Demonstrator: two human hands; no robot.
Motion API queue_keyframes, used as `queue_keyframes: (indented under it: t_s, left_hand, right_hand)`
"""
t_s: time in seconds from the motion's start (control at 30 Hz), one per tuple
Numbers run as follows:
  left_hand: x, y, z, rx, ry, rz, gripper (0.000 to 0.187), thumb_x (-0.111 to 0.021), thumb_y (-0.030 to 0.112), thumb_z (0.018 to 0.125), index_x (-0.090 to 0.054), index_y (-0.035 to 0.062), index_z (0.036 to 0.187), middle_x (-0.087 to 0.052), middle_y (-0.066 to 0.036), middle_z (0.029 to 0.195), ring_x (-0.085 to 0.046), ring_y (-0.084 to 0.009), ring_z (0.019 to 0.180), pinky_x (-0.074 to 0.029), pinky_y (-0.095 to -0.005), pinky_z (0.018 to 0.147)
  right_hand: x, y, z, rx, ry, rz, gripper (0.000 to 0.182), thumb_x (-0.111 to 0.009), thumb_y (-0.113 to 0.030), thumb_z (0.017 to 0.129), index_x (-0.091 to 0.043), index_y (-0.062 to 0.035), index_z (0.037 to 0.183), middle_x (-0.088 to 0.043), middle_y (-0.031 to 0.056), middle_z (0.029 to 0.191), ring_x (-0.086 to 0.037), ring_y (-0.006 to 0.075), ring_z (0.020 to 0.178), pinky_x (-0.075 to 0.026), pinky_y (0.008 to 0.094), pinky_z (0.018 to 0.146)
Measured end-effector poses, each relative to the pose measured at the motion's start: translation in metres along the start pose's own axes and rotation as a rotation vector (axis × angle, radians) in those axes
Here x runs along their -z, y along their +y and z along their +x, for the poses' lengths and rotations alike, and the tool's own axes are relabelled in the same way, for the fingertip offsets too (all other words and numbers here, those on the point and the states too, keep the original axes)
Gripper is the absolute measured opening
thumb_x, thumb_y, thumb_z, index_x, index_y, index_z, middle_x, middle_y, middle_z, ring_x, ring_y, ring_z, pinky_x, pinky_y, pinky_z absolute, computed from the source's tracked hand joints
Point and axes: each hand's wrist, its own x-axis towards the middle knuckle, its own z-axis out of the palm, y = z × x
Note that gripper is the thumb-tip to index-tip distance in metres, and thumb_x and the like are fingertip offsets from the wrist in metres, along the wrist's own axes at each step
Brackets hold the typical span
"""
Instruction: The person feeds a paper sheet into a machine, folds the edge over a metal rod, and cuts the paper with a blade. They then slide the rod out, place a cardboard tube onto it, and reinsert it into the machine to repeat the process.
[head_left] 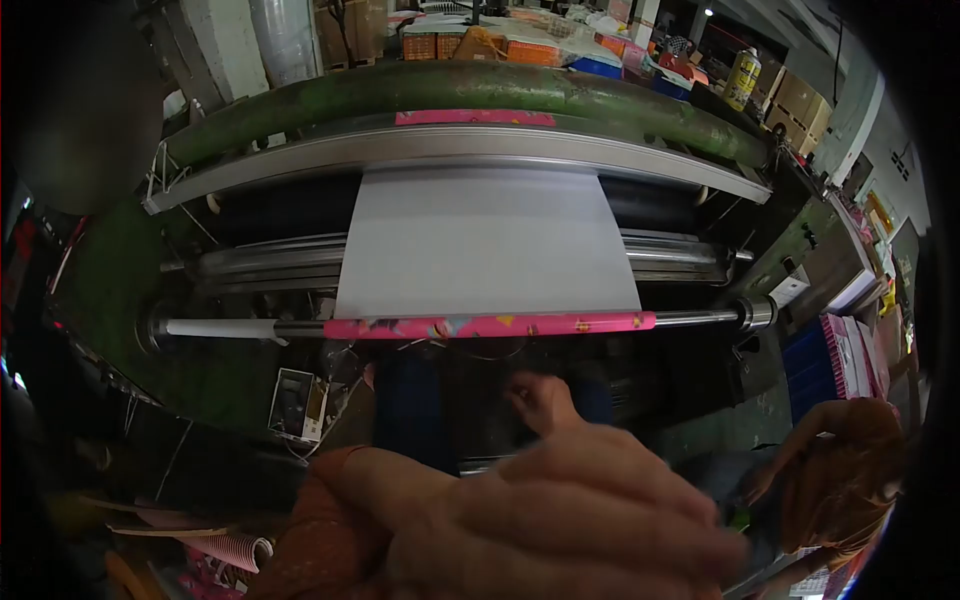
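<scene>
My left hand (580, 520) is large and blurred, close to the camera. Its fingers stretch out to the right, and nothing shows in them. Farther off, in front of my legs, my right hand (545, 400) has its fingers curled in; what they hold, if anything, is too dark to make out. Beyond both hands a pink patterned roll (490, 326) sits on a metal shaft (695, 319). A wide white sheet (485, 240) runs from under a metal bar (470, 145) down to this roll. Neither hand touches the roll or sheet.
A green roller (480, 88) spans the machine's back, with a spray can (742, 78) at the right. A white tube (220, 328) is on the shaft's left. Another person (840, 480) is at the lower right. A small box (298, 405) lies left of my legs.
</scene>
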Motion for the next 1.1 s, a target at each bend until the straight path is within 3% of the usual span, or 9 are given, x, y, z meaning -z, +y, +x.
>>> queue_keyframes:
  t_s: [0.03, 0.1, 0.17, 0.33, 0.43, 0.57, 0.9, 0.97, 1.1]
  left_hand:
    - [-0.001, -0.003, 0.001, -0.011, 0.0, -0.009, 0.037, -0.046, 0.027, 0.099, -0.065, -0.0048, 0.103, -0.068, -0.02, 0.096, -0.064, -0.0314, 0.091, -0.048, -0.0413, 0.089]
    - [0.064, -0.025, -0.023, 0.117, -0.355, 0.487, 0.028, -0.045, 0.018, 0.097, -0.063, -0.0026, 0.101, -0.065, -0.018, 0.101, -0.061, -0.0318, 0.097, -0.048, -0.0427, 0.087]
    - [0.104, -0.046, -0.064, 0.264, -0.346, 0.744, 0.029, -0.055, 0.022, 0.093, -0.065, -0.0026, 0.103, -0.065, -0.017, 0.104, -0.06, -0.0324, 0.1, -0.047, -0.0415, 0.087]
    - [0.205, -0.082, -0.191, 0.718, -0.286, 1.413, 0.017, -0.062, 0.016, 0.084, -0.065, 0.0016, 0.092, -0.064, -0.013, 0.096, -0.058, -0.0298, 0.099, -0.044, -0.0442, 0.088]
    - [0.217, -0.078, -0.221, 0.594, -0.562, 1.754, 0.019, -0.066, 0.017, 0.079, -0.067, 0.0028, 0.092, -0.064, -0.012, 0.095, -0.057, -0.0294, 0.099, -0.041, -0.0444, 0.092]
    - [0.217, -0.087, -0.226, 0.821, -0.595, 1.632, 0.018, -0.068, 0.021, 0.077, -0.067, 0.0051, 0.087, -0.064, -0.01, 0.094, -0.056, -0.0272, 0.099, -0.038, -0.0432, 0.095]
    - [0.222, -0.087, -0.232, 0.72, -0.583, 1.62, 0.016, -0.069, 0.022, 0.077, -0.063, 0.0067, 0.078, -0.06, -0.008, 0.086, -0.056, -0.0258, 0.094, -0.039, -0.0424, 0.093]
    - [0.226, -0.087, -0.232, 0.752, -0.548, 1.59, 0.016, -0.069, 0.022, 0.077, -0.063, 0.0066, 0.078, -0.06, -0.008, 0.086, -0.056, -0.0259, 0.094, -0.039, -0.0425, 0.092]
    - [0.229, -0.08, -0.223, 0.719, -0.505, 1.506, 0.016, -0.067, 0.021, 0.079, -0.064, 0.006, 0.085, -0.06, -0.008, 0.09, -0.056, -0.0265, 0.094, -0.042, -0.0428, 0.089]
  right_hand:
    - [-0.012, 0.019, -0.009, -0.098, -0.052, -0.111, 0.012, -0.064, -0.015, 0.081, -0.065, -0.0074, 0.09, -0.065, 0.0164, 0.08, -0.064, 0.0359, 0.076, -0.051, 0.0424, 0.067]
    - [-0.033, 0.068, -0.036, -0.042, 0.066, -0.218, 0.015, -0.062, -0.016, 0.08, -0.065, -0.0082, 0.092, -0.066, 0.0169, 0.084, -0.064, 0.0381, 0.081, -0.051, 0.0454, 0.069]
    - [-0.043, 0.091, -0.045, -0.184, 0.076, -0.195, 0.016, -0.062, -0.015, 0.079, -0.063, -0.0076, 0.093, -0.066, 0.0172, 0.085, -0.063, 0.0378, 0.083, -0.051, 0.0454, 0.071]
    - [-0.044, 0.086, -0.048, -0.16, 0.038, -0.256, 0.015, -0.061, -0.014, 0.079, -0.062, -0.0072, 0.093, -0.066, 0.0165, 0.088, -0.063, 0.0369, 0.084, -0.052, 0.0444, 0.072]
    - [-0.046, 0.09, -0.05, -0.14, 0.037, -0.281, 0.015, -0.06, -0.014, 0.08, -0.062, -0.0075, 0.093, -0.066, 0.0158, 0.089, -0.064, 0.036, 0.084, -0.052, 0.0437, 0.072]
    - [-0.045, 0.079, -0.048, -0.123, 0.051, -0.305, 0.013, -0.061, -0.016, 0.08, -0.061, -0.0073, 0.091, -0.066, 0.0146, 0.087, -0.064, 0.0346, 0.083, -0.052, 0.0431, 0.072]
    - [-0.042, 0.073, -0.042, -0.105, -0.003, -0.35, 0.008, -0.064, -0.01, 0.081, -0.062, -0.0059, 0.087, -0.064, 0.0168, 0.082, -0.064, 0.0345, 0.077, -0.051, 0.0393, 0.064]
    - [-0.031, 0.066, -0.035, -0.239, -0.158, -0.204, 0.009, -0.064, -0.013, 0.081, -0.064, -0.0051, 0.086, -0.065, 0.0158, 0.081, -0.065, 0.0311, 0.075, -0.051, 0.037, 0.066]
    - [0.028, -0.042, 0.024, -0.118, -0.245, 0.171, 0.008, -0.067, 0.0, 0.079, -0.066, -0.0003, 0.087, -0.064, 0.009, 0.074, -0.06, 0.0143, 0.066, -0.048, 0.0266, 0.06]
